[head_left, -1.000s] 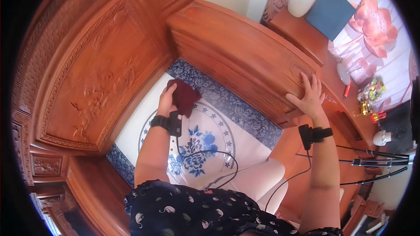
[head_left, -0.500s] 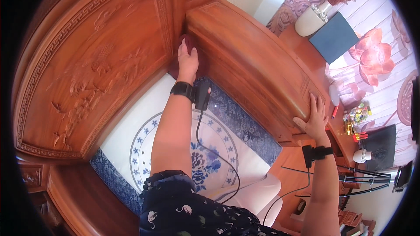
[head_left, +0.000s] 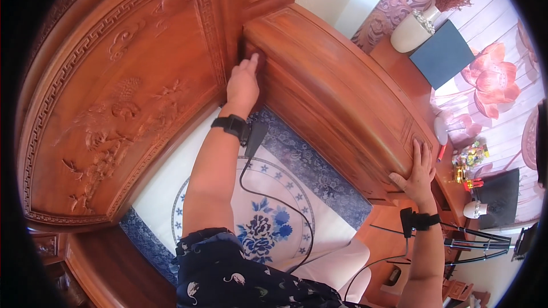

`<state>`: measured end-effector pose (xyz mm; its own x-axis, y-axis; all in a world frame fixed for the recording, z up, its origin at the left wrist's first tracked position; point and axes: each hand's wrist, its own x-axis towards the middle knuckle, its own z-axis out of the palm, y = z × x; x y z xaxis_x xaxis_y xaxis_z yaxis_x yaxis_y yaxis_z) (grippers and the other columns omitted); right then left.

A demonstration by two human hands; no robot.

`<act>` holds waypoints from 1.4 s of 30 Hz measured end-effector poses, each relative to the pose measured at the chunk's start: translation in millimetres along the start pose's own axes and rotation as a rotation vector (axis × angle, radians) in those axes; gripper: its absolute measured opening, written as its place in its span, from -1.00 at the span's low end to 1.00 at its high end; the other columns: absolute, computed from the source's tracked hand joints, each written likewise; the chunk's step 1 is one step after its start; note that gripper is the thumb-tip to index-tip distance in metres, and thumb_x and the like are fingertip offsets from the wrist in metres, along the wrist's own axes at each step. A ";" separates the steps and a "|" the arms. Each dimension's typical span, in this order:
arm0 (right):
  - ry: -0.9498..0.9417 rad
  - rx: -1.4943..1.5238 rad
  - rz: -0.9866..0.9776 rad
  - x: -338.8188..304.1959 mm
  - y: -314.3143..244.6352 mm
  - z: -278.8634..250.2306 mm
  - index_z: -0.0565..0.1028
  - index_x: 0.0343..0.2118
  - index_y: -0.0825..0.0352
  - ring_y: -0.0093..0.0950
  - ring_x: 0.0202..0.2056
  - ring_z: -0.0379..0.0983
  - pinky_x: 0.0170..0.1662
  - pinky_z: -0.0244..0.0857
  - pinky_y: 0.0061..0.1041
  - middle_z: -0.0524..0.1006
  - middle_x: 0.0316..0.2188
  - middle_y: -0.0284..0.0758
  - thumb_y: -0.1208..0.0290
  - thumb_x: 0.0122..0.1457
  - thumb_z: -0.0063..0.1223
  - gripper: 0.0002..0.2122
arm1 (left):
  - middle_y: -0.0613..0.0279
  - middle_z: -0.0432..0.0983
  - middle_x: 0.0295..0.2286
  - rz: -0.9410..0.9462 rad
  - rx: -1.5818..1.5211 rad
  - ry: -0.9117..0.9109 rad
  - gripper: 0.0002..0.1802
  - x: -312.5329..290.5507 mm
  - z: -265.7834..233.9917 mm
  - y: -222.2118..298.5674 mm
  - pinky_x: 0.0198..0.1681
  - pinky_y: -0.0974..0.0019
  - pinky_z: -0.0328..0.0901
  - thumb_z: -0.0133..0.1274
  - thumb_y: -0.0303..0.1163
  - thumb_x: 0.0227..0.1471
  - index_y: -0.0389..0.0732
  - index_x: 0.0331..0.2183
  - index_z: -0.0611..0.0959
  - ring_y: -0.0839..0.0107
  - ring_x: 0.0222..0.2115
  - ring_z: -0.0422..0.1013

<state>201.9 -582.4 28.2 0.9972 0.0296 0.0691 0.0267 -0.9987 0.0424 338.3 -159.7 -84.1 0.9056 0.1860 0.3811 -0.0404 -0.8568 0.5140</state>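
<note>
Since the frame a second ago, the dark red cloth (head_left: 261, 64) has been travelling with the left hand (head_left: 244, 84) from above the seat cover (head_left: 328, 162) into the corner where the wooden armrest (head_left: 337, 94) is meeting the carved backrest (head_left: 123, 102). The cloth is now lying at the fingertips, against the armrest's inner face; most of it is hiding behind the hand, so I cannot tell its long axis. The left hand is holding it, though how tightly is not showing. The armrest is running lengthwise from that corner toward the right hand (head_left: 418, 179), which is resting bare, fingers spread, on the front end, well apart from the cloth; the left is clearly the nearer hand. Below, the seat cover is showing blue flowers on white between patterned blue borders. Beyond the armrest, a bench (head_left: 394, 68) is carrying a pale vase (head_left: 412, 33), with a lotus mural (head_left: 492, 80) rising behind.
</note>
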 end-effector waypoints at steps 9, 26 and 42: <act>0.015 -0.011 0.000 -3.2 1.0 3.2 0.00 0.19 0.08 -0.08 0.20 -0.20 0.06 -0.32 0.22 -0.09 0.19 -0.09 -0.20 -0.32 0.18 -0.02 | -0.04 0.27 -0.06 -0.372 -0.020 -0.006 -0.40 29.3 5.5 16.3 -0.09 0.15 0.26 -0.20 -0.59 -0.06 -0.13 0.09 0.21 0.00 -0.17 0.34; 0.000 0.006 0.038 -7.2 -6.9 0.7 -0.02 0.20 0.06 -0.07 0.21 -0.23 0.07 -0.35 0.24 -0.11 0.20 -0.09 -0.18 -0.34 0.21 -0.01 | -0.18 0.22 -0.04 -0.438 -0.220 0.000 -0.40 28.1 17.0 0.6 -0.05 0.14 0.21 -0.19 -0.50 0.00 -0.24 0.11 0.11 -0.06 -0.10 0.26; 0.056 -0.009 -0.007 -2.1 -5.8 2.8 0.03 0.18 0.09 -0.10 0.20 -0.19 0.07 -0.33 0.20 -0.06 0.18 -0.10 -0.21 -0.34 0.19 -0.03 | -0.23 0.29 -0.13 -0.289 -0.512 0.197 -0.47 -13.3 60.9 -13.0 -0.05 0.16 0.19 -0.14 -0.52 -0.02 -0.29 0.04 0.25 -0.11 -0.12 0.25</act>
<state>199.8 -576.8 25.0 0.9914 0.0390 0.1247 0.0327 -0.9981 0.0522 352.5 -180.3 -142.7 0.8172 0.5032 0.2810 -0.0466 -0.4283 0.9024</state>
